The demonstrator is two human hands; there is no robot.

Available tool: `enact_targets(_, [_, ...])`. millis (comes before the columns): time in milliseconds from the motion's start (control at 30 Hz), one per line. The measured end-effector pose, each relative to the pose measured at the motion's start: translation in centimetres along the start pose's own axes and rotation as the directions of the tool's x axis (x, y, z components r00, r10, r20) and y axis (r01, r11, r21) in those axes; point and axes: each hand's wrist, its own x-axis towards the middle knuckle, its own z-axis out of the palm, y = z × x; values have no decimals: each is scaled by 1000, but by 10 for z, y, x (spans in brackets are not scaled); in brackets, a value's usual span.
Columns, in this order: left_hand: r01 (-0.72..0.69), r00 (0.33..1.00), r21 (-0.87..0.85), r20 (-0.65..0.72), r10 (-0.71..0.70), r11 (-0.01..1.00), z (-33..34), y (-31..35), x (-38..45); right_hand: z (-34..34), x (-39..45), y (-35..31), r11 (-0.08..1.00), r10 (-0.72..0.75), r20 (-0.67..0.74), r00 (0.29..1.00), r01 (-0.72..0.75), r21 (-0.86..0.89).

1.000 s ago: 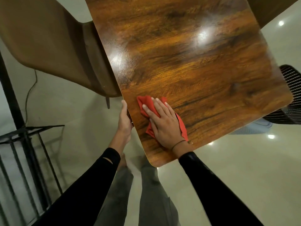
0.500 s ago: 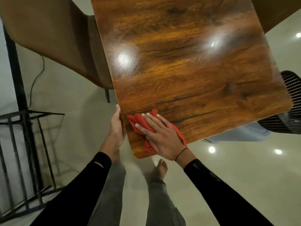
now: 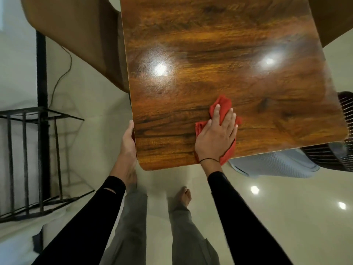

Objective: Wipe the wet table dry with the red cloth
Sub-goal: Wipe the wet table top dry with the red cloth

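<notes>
The glossy brown wooden table [image 3: 219, 64] fills the upper middle of the head view, with two lamp glares on its top. The red cloth [image 3: 222, 107] lies crumpled near the table's near edge, right of centre. My right hand [image 3: 215, 137] presses flat on the cloth with straight, spread fingers. My left hand [image 3: 127, 144] grips the table's left edge near the rounded near corner, thumb side up; its fingers are hidden under the tabletop.
A brown chair [image 3: 76, 35] stands at the table's left side, another at top right [image 3: 332, 18]. A black metal rack [image 3: 32, 159] is on the left. A white fan with a dark grille [image 3: 286, 165] sits at the right. My legs and a bare foot [image 3: 184, 196] are below.
My right hand has slid the red cloth rightward along the near edge, from the near-left corner toward the middle. My left hand stays on the table's left edge.
</notes>
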Motion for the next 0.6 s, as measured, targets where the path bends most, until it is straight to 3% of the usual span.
enact_targets(100, [-15, 995, 80, -101, 23, 997, 9, 11, 0, 3, -28, -21, 1000, -7, 37, 999, 7, 15])
enact_targets(167, [-34, 987, 134, -148, 54, 990, 14, 14, 2, 5, -47, -35, 975, -223, 133, 966, 220, 34])
enact_targets(200, [-47, 985, 151, -155, 71, 987, 16, 15, 2, 8, -55, -37, 930, -368, 176, 913, 363, 57])
enact_targets(267, [-84, 977, 167, -178, 114, 982, 16, 17, 5, 10, -54, -30, 763, -645, 235, 727, 630, 145])
enact_targets(333, [-148, 944, 241, -254, 210, 959, 19, 20, 9, 6, -38, -8, 519, -845, 267, 464, 832, 196])
enact_targets(400, [-190, 860, 364, -386, 333, 912, 23, 23, 15, -1, -13, 18, 314, -921, 302, 245, 927, 207])
enact_targets(433, [-204, 798, 417, -453, 397, 886, 24, 24, 18, -4, 1, 29, 275, -928, 313, 202, 938, 209])
enact_targets(467, [-229, 726, 467, -502, 470, 854, 26, 27, 20, -7, 13, 38, 279, -927, 313, 207, 938, 207])
enact_targets(533, [-320, 609, 549, -505, 611, 772, 31, 36, 23, -9, 32, 48, 355, -911, 289, 294, 915, 190])
enact_targets(600, [-429, 574, 610, -386, 723, 666, 37, 45, 25, -8, 46, 48, 456, -876, 253, 412, 877, 153])
